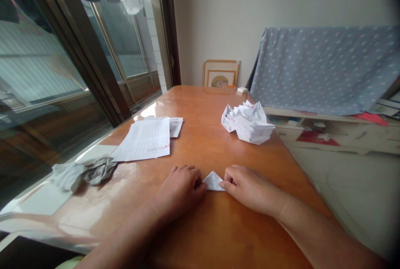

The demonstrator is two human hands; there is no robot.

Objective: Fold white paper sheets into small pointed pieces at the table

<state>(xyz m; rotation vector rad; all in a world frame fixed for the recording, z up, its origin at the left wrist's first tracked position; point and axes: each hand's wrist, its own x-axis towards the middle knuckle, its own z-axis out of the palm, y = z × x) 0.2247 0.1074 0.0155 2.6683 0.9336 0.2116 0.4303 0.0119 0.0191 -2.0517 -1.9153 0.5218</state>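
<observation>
A small folded paper triangle (213, 181) with print on it lies on the wooden table, its point facing away from me. My left hand (185, 186) grips its left corner between thumb and curled fingers. At the opposite corner, my right hand (242, 185) pinches the paper with thumb and forefinger. Both hands rest on the tabletop. Beyond the right hand sits a cluster of folded white paper pieces (248, 122), stacked and nested together. Printed sheets (145, 137) lie flat in a loose pile ahead and to the left.
Grey gloves or cloths (84, 173) lie near the left edge of the wooden table (200, 148). A small white box (241, 90) stands at the far end. Framed pictures (220, 74) lean on the wall. On the right, a dotted blue cloth (325, 69) hangs over something above a low cabinet (353, 135).
</observation>
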